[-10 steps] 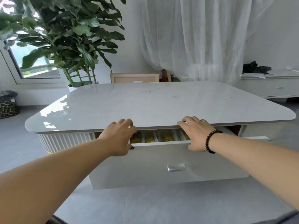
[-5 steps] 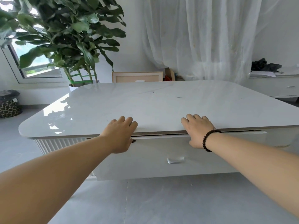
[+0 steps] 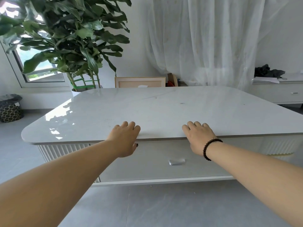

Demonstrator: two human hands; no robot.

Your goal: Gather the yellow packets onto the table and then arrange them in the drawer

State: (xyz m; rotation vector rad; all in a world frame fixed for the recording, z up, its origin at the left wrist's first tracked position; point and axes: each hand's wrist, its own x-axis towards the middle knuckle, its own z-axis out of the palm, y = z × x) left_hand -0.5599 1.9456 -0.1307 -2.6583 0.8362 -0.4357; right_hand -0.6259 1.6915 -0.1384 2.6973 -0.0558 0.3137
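Both hands, left (image 3: 124, 140) and right (image 3: 199, 138), press flat with released fingers against the closed white drawer front (image 3: 164, 167) beneath the glossy white counter (image 3: 164, 112), apparently seating it.

Glossy white marble-look tabletop (image 3: 164, 112); white flat drawer front (image 3: 155, 163) with silver metal handle (image 3: 176, 162); black beaded bracelet (image 3: 210, 149); black-and-cream honeycomb-patterned basket (image 3: 9, 113); green leafy plant (image 3: 68, 38).

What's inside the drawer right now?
Cannot be seen. The drawer is pushed flush under the tabletop, so its front panel and metal handle hide the inside. Left hand and right hand rest at the table edge above it.
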